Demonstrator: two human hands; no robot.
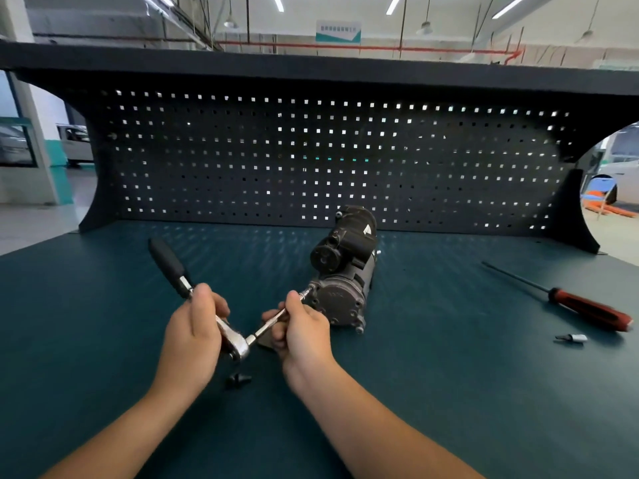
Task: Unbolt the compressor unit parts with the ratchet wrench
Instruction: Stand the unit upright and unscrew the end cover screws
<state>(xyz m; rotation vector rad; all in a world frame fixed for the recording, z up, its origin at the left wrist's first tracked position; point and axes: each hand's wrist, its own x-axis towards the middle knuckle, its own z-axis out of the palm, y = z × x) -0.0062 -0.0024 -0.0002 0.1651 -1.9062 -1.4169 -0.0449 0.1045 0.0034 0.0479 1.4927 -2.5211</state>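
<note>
A black and grey compressor unit [345, 267] lies on the dark teal workbench [449, 375], its grey end cover turned toward me. A ratchet wrench [173, 267] with a black grip points up and to the left. My left hand [193, 330] is closed around its chrome shank just above the ratchet head [240, 347]. From the head a thin extension bar [266, 329] runs up to the right, its tip at a bolt on the cover's upper left edge. My right hand [301, 326] pinches that bar near the cover.
A long screwdriver [567, 299] with a red and black handle lies at the right, with a small socket bit [572, 338] just in front of it. A small black part [238, 379] sits on the bench under the ratchet head. A dark pegboard [311, 160] closes off the back.
</note>
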